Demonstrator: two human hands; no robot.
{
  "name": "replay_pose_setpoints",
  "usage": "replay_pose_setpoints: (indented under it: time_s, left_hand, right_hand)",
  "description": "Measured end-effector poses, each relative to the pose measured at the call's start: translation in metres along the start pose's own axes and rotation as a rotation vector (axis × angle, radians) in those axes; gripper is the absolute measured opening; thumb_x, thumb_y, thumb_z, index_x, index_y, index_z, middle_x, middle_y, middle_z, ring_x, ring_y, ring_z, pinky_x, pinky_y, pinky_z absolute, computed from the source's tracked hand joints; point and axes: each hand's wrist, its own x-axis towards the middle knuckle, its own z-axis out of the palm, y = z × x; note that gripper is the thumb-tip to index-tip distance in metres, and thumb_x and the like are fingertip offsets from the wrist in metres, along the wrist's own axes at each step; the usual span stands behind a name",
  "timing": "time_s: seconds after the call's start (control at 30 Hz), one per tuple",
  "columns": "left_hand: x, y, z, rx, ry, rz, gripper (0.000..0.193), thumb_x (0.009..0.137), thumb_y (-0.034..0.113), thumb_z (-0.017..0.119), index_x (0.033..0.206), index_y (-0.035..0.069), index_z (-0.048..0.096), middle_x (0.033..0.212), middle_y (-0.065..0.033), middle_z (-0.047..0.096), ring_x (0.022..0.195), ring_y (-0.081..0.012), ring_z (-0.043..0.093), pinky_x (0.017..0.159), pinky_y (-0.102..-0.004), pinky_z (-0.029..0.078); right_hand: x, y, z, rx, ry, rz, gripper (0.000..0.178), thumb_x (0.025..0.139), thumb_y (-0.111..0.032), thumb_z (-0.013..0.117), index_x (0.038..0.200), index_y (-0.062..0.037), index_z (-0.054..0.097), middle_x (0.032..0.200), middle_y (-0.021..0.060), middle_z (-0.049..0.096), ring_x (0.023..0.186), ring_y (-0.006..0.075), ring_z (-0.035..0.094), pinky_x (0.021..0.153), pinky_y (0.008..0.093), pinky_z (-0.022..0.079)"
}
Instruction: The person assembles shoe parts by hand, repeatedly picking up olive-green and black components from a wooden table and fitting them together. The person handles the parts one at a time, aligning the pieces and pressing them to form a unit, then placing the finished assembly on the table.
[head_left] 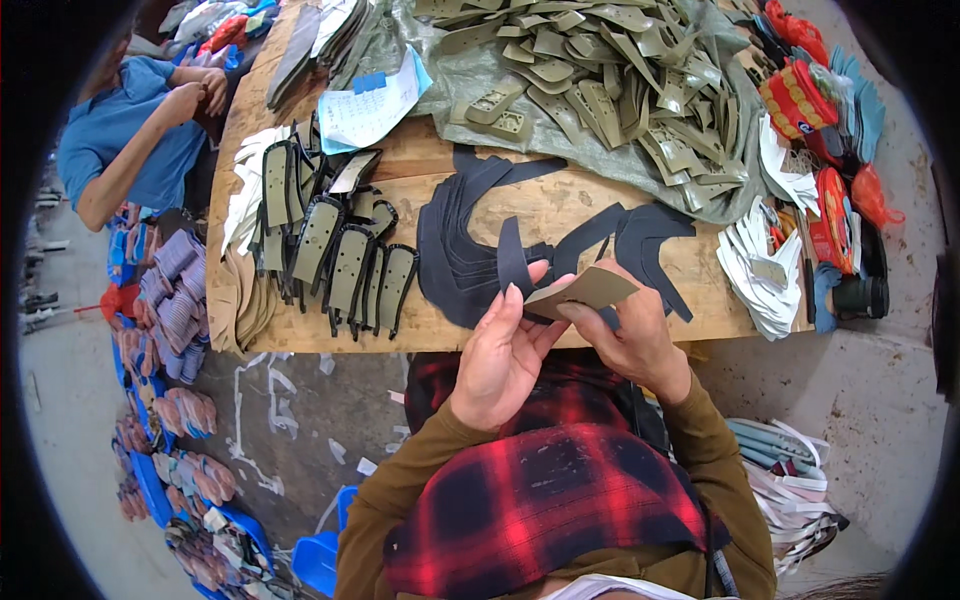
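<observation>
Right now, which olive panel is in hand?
The single olive panel gripped in the right hand; the others lie in the heap at the back or with the black-edged panels at left.

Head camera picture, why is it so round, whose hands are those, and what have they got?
There's no robot here: the left hand and right hand are a person's own. The camera sits on that person's head, looking down, and its very wide lens bends straight edges. The right hand holds an olive piece; the left hand is at its other end, near a dark strip. On the wooden table lie dark curved pieces, a big olive heap and black-edged pieces.
</observation>
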Motion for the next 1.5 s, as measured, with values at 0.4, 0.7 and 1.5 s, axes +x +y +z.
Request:
replay_pose_setpoints:
  time_s: [0.4,0.7,1.5]
  left_hand:
    - [-0.006,0.024,0.009,0.367,-0.09,0.11,0.038,0.104,0.024,0.044,0.132,-0.001,0.051,0.126,-0.0135,0.061,0.116,-0.017,0.057,0.102,-0.0318,0.043]
    - [-0.02,0.053,0.031,1.573,0.094,0.716,0.01,0.089,0.005,0.066,0.095,-0.003,0.063,0.069,-0.0106,0.065,0.055,-0.016,0.062,0.052,-0.0318,0.046]
    - [-0.028,0.03,0.019,1.789,-0.157,1.028,0.033,0.077,-0.016,0.06,0.109,-0.008,0.059,0.104,-0.0195,0.069,0.087,-0.0308,0.071,0.073,-0.0337,0.058]
  right_hand:
    - [-0.015,-0.001,0.002,-0.107,0.09,-0.217,0.042,0.073,-0.003,0.075,0.11,-0.0014,0.055,0.093,0.0143,0.062,0.075,0.0302,0.064,0.061,0.0357,0.053]
    - [-0.014,-0.02,0.0,-0.26,0.025,-0.336,0.023,0.074,-0.003,0.064,0.096,0.0013,0.058,0.089,0.0123,0.058,0.075,0.0237,0.061,0.063,0.0327,0.052]
    - [-0.023,-0.02,0.018,-0.35,0.063,-0.15,0.02,0.075,-0.009,0.062,0.092,-0.0018,0.055,0.082,0.0083,0.051,0.067,0.0206,0.058,0.057,0.0315,0.047]
